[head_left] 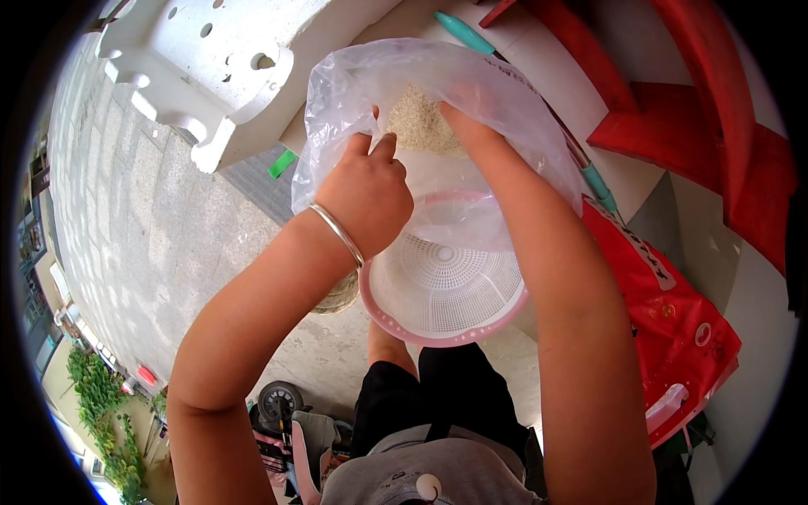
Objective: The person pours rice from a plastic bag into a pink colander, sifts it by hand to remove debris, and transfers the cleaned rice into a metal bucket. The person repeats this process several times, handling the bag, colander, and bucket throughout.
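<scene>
A clear plastic bag (337,84) with a heap of pale rice-like grain (415,118) in it is in front of me, its mouth towards me. My left hand (368,192), a silver bangle at its wrist, is closed on the bag's left edge. My right hand (460,126) reaches into the bag beside the grain; its fingers are hidden, so whether it grips anything does not show. Below the bag's near edge lies a white mesh colander (446,286) with a pink rim, its far part covered by the plastic.
At the right are a red printed bag (673,337) and red frame pieces (665,126). A teal-handled pole (596,181) runs behind the plastic bag. A white foam box (181,59) with holes stands at the upper left. A small wheel (279,401) is near my legs.
</scene>
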A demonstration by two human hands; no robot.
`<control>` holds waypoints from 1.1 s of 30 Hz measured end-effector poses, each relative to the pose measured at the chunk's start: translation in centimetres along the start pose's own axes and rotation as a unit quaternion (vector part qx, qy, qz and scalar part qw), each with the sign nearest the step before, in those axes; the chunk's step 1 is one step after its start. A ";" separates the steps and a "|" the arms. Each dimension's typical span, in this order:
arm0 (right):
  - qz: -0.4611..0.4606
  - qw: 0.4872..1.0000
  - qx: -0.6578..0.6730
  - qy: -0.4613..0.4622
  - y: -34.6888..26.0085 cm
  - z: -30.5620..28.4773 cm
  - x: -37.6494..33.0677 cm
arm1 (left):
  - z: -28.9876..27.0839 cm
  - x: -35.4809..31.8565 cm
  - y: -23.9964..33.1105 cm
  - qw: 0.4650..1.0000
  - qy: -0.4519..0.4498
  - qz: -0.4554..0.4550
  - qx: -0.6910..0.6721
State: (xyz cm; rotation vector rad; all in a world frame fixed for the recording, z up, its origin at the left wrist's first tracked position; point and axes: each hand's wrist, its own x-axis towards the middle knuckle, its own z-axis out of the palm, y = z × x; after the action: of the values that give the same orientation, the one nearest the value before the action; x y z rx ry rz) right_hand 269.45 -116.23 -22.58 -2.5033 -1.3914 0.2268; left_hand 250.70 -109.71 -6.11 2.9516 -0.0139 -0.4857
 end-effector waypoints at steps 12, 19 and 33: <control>0.047 0.995 0.074 -0.049 -0.5 -1.1 1.5 | -1.4 0.0 0.6 0.999 -0.019 0.003 -0.028; 0.197 0.889 0.372 -0.179 1.1 -4.7 2.2 | -2.6 -0.5 1.1 0.996 -0.072 0.005 -0.047; 0.301 0.821 0.430 -0.224 0.6 -4.9 -0.4 | -2.7 -0.5 1.5 0.996 -0.071 0.011 -0.045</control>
State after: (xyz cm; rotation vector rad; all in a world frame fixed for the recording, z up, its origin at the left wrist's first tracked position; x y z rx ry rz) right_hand 270.99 -117.60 -18.09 -2.0152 -0.3374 1.3058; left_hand 251.07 -110.75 -3.19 2.8204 -0.0410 -0.6749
